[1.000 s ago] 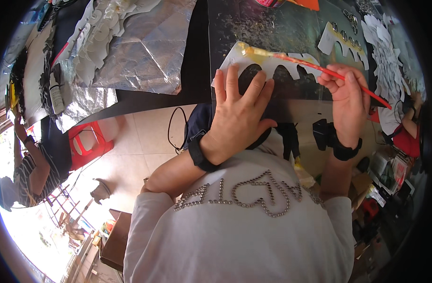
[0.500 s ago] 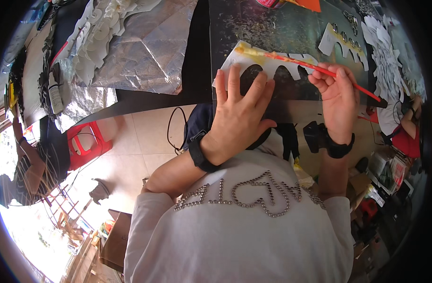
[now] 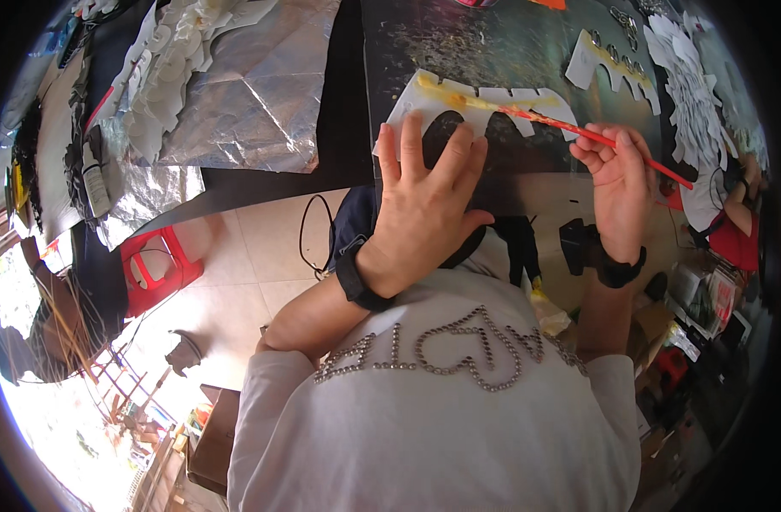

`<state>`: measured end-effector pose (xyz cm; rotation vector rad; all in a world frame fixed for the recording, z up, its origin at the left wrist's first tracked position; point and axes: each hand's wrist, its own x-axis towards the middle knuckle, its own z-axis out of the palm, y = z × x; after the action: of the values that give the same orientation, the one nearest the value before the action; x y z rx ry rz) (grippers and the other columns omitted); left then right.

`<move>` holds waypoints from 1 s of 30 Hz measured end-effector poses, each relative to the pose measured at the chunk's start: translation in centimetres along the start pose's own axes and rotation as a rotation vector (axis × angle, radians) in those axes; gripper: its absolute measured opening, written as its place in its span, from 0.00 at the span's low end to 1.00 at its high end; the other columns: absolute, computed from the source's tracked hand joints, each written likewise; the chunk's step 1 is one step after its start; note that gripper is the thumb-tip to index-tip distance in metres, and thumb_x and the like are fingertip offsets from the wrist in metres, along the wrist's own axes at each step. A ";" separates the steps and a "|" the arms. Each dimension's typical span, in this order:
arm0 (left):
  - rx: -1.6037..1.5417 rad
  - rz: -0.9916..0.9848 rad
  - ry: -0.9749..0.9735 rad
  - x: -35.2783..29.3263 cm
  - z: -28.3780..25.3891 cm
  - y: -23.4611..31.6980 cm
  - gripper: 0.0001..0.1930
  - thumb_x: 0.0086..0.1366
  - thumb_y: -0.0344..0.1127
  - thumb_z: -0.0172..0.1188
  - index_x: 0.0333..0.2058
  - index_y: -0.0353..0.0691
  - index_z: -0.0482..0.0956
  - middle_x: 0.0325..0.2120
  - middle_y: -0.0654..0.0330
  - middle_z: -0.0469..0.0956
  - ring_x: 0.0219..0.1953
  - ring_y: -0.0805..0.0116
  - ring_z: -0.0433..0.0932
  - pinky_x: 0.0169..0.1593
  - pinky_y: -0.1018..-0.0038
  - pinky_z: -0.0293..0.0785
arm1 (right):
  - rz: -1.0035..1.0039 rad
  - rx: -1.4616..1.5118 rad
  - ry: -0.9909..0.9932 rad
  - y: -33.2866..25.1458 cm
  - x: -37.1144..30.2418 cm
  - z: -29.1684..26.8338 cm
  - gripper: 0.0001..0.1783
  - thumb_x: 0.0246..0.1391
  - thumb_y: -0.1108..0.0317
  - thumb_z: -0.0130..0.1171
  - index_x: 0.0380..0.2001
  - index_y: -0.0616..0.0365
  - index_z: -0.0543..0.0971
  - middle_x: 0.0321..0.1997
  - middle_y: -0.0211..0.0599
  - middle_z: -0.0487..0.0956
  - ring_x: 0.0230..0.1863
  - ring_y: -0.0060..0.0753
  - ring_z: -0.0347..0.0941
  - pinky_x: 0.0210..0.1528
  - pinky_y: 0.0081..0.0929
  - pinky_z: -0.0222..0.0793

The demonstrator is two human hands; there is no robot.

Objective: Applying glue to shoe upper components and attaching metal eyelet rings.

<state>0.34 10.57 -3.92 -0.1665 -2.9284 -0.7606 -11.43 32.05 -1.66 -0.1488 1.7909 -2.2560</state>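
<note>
A white scalloped cut-out piece (image 3: pixel 516 128) lies on the dark work board (image 3: pixel 424 47), with a yellowish, glue-like smear along its far edge. Fingers spread, my left hand (image 3: pixel 426 196) presses flat on the near left part of this piece. My right hand (image 3: pixel 619 188) pinches a thin red-handled brush (image 3: pixel 602 137), slanting from upper left to lower right. The brush's yellow-coated tip rests on or just above the smeared strip; contact is hard to tell. A second white cut-out piece (image 3: pixel 612 68) with metal rings along its smeared edge lies farther right.
Silver foil sheet (image 3: pixel 254 94) covers the table on the left, beside a heap of white cut pieces (image 3: pixel 164 77) and a small bottle (image 3: pixel 95 183). More white pieces (image 3: pixel 685 85) are piled at the right. A red stool (image 3: pixel 162 264) stands on the floor. Another person's arm (image 3: pixel 736 213) shows at far right.
My right hand has moved slightly right and down with the brush, whose tip now lies farther right along the smeared edge. The view has shifted a little. My left hand keeps its place on the piece.
</note>
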 end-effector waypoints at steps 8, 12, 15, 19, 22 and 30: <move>0.031 -0.011 -0.021 0.1 0.1 0.0 0.39 0.41 0.49 0.71 0.54 0.45 0.70 0.56 0.62 0.60 0.59 0.42 0.52 0.58 0.39 0.50 | -0.063 -0.115 -0.081 -1.5 -1.1 -1.4 0.10 0.62 0.72 0.43 0.39 0.69 0.71 0.43 0.51 0.76 0.41 0.40 0.76 0.48 0.39 0.74; 0.053 -0.007 -0.025 0.1 0.1 0.1 0.39 0.42 0.50 0.71 0.54 0.46 0.70 0.56 0.62 0.60 0.59 0.43 0.52 0.59 0.40 0.50 | -0.112 -0.212 -0.065 -2.3 -1.6 -2.2 0.08 0.60 0.76 0.44 0.39 0.69 0.71 0.45 0.52 0.75 0.43 0.40 0.76 0.50 0.39 0.74; 0.060 -0.011 -0.022 0.2 0.1 0.2 0.39 0.42 0.51 0.71 0.54 0.46 0.71 0.56 0.62 0.61 0.59 0.42 0.52 0.59 0.40 0.50 | -0.142 -0.236 -0.158 -1.8 -2.1 -1.7 0.07 0.56 0.81 0.45 0.38 0.68 0.70 0.46 0.53 0.74 0.46 0.43 0.75 0.53 0.40 0.72; 0.070 -0.012 -0.022 0.2 0.0 0.2 0.39 0.42 0.51 0.70 0.54 0.45 0.71 0.56 0.61 0.61 0.59 0.42 0.52 0.59 0.40 0.49 | -0.168 -0.295 -0.143 -2.6 -2.3 -2.4 0.07 0.55 0.82 0.45 0.36 0.67 0.70 0.46 0.53 0.73 0.48 0.42 0.74 0.54 0.40 0.72; 0.076 -0.012 -0.027 0.1 0.0 0.2 0.39 0.42 0.52 0.70 0.54 0.46 0.71 0.56 0.61 0.61 0.59 0.42 0.52 0.59 0.40 0.49 | -0.197 -0.284 -0.204 -2.4 -2.5 -2.2 0.07 0.55 0.82 0.44 0.36 0.67 0.70 0.46 0.53 0.74 0.48 0.42 0.73 0.53 0.40 0.72; 0.076 -0.010 -0.025 0.0 0.0 0.1 0.39 0.43 0.52 0.70 0.55 0.46 0.70 0.56 0.62 0.61 0.59 0.42 0.52 0.59 0.40 0.49 | -0.242 -0.252 -0.148 -3.0 -2.5 -2.1 0.07 0.55 0.80 0.45 0.37 0.68 0.70 0.45 0.55 0.73 0.48 0.43 0.73 0.53 0.42 0.72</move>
<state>0.31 10.66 -3.91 -0.1564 -2.9781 -0.6520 -9.95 35.25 0.91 -0.5935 2.0634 -2.0933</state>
